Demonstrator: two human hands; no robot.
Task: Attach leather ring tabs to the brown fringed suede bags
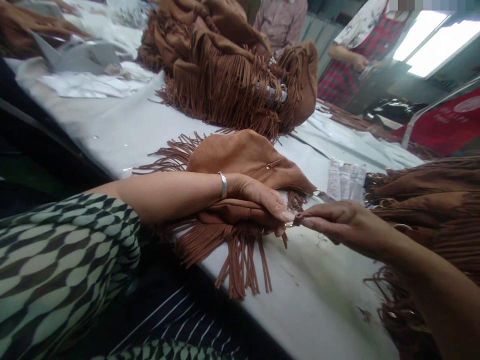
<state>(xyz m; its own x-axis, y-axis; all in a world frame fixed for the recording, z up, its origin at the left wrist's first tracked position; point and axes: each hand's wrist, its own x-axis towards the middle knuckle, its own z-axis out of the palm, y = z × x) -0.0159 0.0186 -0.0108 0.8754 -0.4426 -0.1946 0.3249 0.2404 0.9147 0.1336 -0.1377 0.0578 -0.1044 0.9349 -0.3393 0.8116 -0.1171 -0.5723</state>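
A brown suede fringed bag (236, 152) lies at the table edge, its fringe (243, 260) hanging over the front. A zipper pull shows on its upper face. My left hand (264, 197), with a silver bracelet at the wrist, is closed on the bag's near right corner, beside a small metal ring (288, 224). From the right, my right hand (341, 220) pinches a small brown strip (299, 218) right by that ring. The fingers partly hide the strip, so I cannot tell whether it passes through the ring.
More fringed bags (228, 75) are heaped behind, and others (431, 210) are piled at the right. A clear plastic packet (347, 180) lies on the white table (123, 125). White paper (93, 85) covers the far left. Two people stand beyond, one in a checked apron (345, 75).
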